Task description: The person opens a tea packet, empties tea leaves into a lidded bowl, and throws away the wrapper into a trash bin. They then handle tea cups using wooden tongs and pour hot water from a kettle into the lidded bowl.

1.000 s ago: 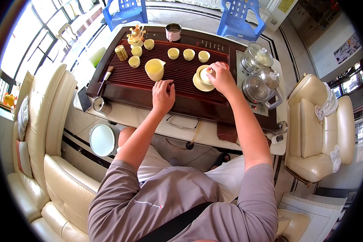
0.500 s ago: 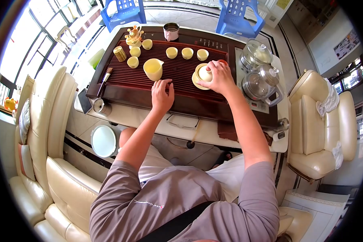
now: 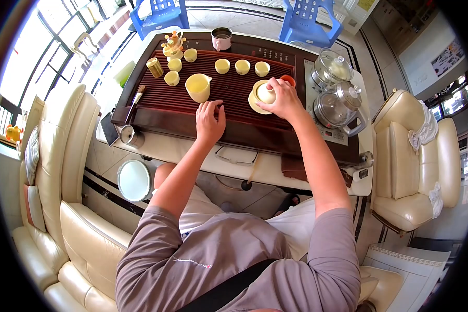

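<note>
My right hand (image 3: 284,100) grips a pale yellow gaiwan (image 3: 265,94), its fingers over the lid knob and rim and its thumb low at the side. The gaiwan is on its saucer on the slatted tea tray (image 3: 229,93); part of it is hidden by the hand. My left hand (image 3: 210,122) rests on the tray's front edge, holding nothing, with the fingers loosely bent and the thumb apart. Just beyond it stands a yellow fairness pitcher (image 3: 198,89). Three teacups, one of them this teacup (image 3: 242,67), line the far side; more cups (image 3: 172,78) stand at the left.
At the right are a glass kettle (image 3: 334,110) and a glass pot (image 3: 332,70). A tea-pet figurine (image 3: 172,43), a gold canister (image 3: 154,67) and a brush (image 3: 135,102) occupy the left. A pink mug (image 3: 221,39) is at the back; glasses (image 3: 236,160) lie at the front.
</note>
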The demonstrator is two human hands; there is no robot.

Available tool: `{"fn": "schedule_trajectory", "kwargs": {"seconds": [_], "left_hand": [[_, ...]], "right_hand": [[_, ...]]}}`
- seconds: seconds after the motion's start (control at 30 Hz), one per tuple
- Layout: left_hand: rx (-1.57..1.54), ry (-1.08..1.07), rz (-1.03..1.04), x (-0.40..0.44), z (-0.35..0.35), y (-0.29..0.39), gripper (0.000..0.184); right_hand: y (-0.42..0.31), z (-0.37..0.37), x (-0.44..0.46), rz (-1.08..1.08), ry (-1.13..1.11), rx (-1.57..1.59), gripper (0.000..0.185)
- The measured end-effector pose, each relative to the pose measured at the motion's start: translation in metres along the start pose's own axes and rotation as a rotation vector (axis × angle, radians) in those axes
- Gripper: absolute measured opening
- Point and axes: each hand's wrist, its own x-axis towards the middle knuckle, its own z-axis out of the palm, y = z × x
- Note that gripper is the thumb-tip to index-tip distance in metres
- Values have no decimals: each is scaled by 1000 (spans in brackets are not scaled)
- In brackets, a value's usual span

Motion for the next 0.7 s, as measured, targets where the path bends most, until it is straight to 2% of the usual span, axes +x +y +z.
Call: {"fn": "schedule_trajectory", "kwargs": {"seconds": [0.7], "left_hand": [[-53,34,58,0,-4,6,14]], "right_hand": [[0,-1,4,-38,73,72,52]]}}
